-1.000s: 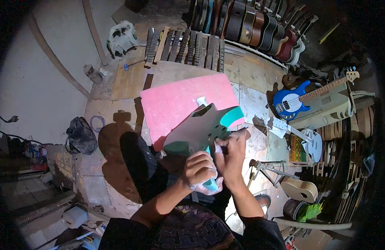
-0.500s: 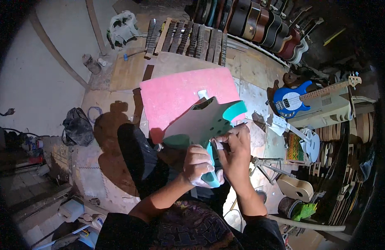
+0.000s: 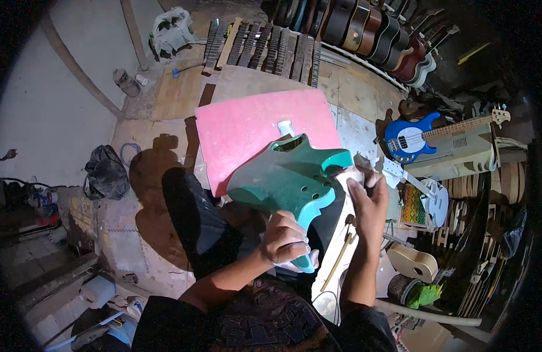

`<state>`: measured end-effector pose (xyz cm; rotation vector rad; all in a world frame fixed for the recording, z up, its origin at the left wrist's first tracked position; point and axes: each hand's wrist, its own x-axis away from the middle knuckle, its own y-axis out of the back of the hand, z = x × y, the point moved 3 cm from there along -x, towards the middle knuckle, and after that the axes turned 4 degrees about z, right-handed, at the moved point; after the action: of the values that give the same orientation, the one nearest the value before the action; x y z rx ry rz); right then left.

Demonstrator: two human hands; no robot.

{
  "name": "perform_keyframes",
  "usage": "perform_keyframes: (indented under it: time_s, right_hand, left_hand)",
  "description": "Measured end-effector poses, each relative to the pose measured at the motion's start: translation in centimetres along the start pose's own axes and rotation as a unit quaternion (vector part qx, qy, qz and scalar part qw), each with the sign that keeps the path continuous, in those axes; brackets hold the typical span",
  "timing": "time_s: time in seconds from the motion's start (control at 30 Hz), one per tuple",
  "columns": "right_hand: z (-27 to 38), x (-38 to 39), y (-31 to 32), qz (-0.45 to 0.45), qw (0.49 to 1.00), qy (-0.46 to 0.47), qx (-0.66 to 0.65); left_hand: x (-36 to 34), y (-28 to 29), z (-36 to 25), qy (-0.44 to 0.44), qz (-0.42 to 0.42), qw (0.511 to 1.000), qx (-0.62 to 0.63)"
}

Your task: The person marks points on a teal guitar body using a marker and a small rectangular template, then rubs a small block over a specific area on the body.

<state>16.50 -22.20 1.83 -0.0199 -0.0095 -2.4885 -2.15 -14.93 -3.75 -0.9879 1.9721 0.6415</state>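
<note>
A green electric guitar body [image 3: 271,176] with a turquoise edge lies tilted over my lap, its near end resting above my legs. It has a cut-out cavity at the far edge and several small round holes. My left hand [image 3: 285,239] is closed around the horn nearest me, with whitish dust on its fingers. Just right of the body, my right hand [image 3: 369,196] pinches a small pale folded sheet [image 3: 349,176] that looks like sandpaper. That sheet is close to the turquoise horn on the far right; I cannot tell whether they touch.
Under the body's far side is a pink board [image 3: 253,123] with a small white object [image 3: 285,127] on it. Guitar necks [image 3: 265,50] lie in a row beyond. A blue bass guitar [image 3: 411,138] sits at right, acoustic guitars [image 3: 364,35] stand behind, and a black bag [image 3: 105,170] lies left.
My right hand has moved right, away from the inner curve near my left hand, still pinching the sheet. The guitar body has tilted so more of its green face shows.
</note>
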Motion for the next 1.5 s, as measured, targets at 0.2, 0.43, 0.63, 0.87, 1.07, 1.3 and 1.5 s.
perform_keyframes:
  time_s: [0.2, 0.43, 0.63, 0.87, 1.07, 1.3, 1.5]
  right_hand:
    - [-3.9, 3.9, 3.4, 0.094, 0.917, -0.280, -0.267]
    - [-3.1, 6.2, 3.0, 0.176, 0.844, -0.249, -0.442]
    - [2.6, 5.7, -0.9, 0.189, 0.925, 0.109, 0.311]
    - [3.6, 5.6, -3.8, 0.278, 0.814, 0.180, 0.478]
    - [4.3, 5.9, -3.5, 0.362, 0.832, 0.131, 0.399]
    - [3.9, 6.1, -3.4, 0.414, 0.849, 0.107, 0.310]
    - [3.1, 5.8, -4.7, 0.330, 0.839, 0.135, 0.410]
  left_hand:
    - [0.0, 0.2, 0.3, -0.012, 0.031, 0.999, 0.010]
    - [0.6, 0.0, 0.0, 0.006, 0.040, 0.999, 0.012]
    - [1.1, 0.3, 0.3, 0.020, 0.033, 0.999, 0.011]
    - [1.3, -0.2, 0.1, 0.017, -0.022, 0.999, 0.026]
    - [2.0, 0.1, 1.0, 0.016, -0.083, 0.994, 0.068]
    - [0.3, 1.7, 1.1, 0.048, -0.082, 0.995, 0.022]
    - [2.1, 0.8, 0.7, 0.037, -0.070, 0.996, 0.027]
